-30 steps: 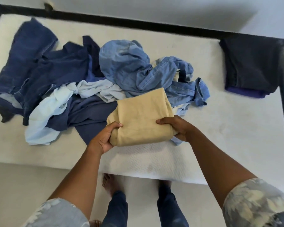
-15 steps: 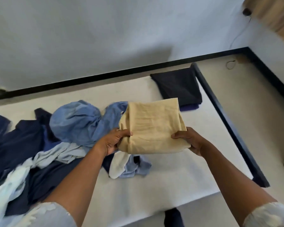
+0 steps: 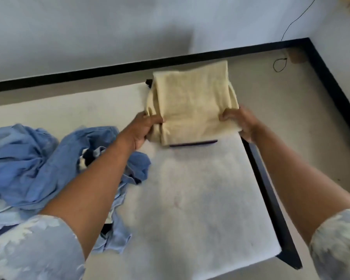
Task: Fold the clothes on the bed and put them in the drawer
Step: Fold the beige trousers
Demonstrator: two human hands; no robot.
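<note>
Setting a folded beige cloth (image 3: pixel 192 106) on a stack is, seemingly, the step in hand.
Left hand (image 3: pixel 148 126): is pinching the cloth's near-left corner, thumb on top.
Right hand (image 3: pixel 240 122): is clutching the near-right corner.
Cloth: is lying just beyond both hands, over a dark folded garment (image 3: pixel 193 142) whose edge is peeping out between them.
Blue clothes (image 3: pixel 38 158): are lying unfolded beside the left forearm, on the bed (image 3: pixel 190 209).
Next move: is probably calling for a square release, then reaching left for a blue piece.
Drawer: is not showing.

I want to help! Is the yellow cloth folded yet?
Folded: the yellow cloth is a compact rectangle, stacked layers showing at its edge.
</note>
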